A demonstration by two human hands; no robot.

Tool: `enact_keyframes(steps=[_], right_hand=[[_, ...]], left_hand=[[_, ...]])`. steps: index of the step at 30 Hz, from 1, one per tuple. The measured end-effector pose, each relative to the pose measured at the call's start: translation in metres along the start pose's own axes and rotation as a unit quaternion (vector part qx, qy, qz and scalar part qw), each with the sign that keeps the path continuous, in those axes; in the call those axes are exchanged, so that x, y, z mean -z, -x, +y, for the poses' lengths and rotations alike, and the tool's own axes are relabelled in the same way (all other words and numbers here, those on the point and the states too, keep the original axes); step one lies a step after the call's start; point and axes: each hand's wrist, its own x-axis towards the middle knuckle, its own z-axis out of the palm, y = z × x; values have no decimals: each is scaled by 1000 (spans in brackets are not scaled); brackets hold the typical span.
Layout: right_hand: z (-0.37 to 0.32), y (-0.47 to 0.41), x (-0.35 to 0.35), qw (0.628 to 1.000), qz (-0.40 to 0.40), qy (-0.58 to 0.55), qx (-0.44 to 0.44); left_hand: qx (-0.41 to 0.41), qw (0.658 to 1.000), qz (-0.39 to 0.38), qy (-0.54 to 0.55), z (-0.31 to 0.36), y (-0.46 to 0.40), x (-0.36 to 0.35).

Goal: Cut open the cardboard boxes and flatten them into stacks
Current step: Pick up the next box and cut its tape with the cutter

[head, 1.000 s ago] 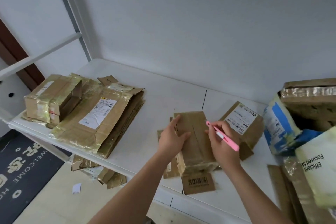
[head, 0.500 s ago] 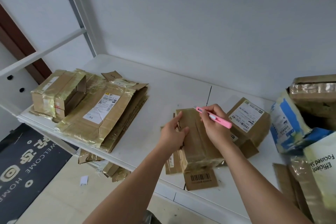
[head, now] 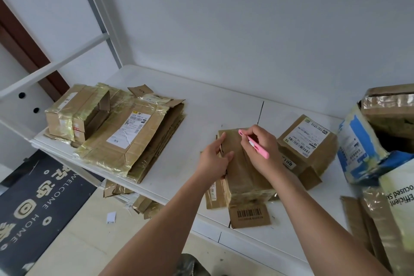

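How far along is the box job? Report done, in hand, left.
Done: a flattened stack lies at the table's left end. In hand: the left hand steadies a taped box while the right hand holds the pink cutter at its far end. Left: a labelled box beside it, a small box by the stack, and more packages at right.

A plain white wall (head: 246,29) fills the upper view, evenly lit. Below it a white table (head: 201,105) runs from 9 o'clock to 4 o'clock. At 10 o'clock stands a white metal rack (head: 98,18), with a dark brown door frame (head: 26,51) behind it. At 8 o'clock, a dark doormat (head: 29,204) reading "WELCOME HOME" lies on a pale beige floor (head: 89,242).
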Motion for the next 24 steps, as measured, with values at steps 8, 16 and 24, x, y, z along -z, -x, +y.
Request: enact_keyframes(steps=[8, 16, 24], right_hand=[[-8, 10, 13, 996, -72, 0, -53], [-27, 37, 26, 991, -103, 20, -83], [-60, 105, 73, 977, -127, -57, -160]], left_hand=[[12, 1000, -8, -7, 1, 3, 1], [10, 1000, 3, -17, 0, 2, -1], [7, 999, 23, -39, -3, -4, -5]])
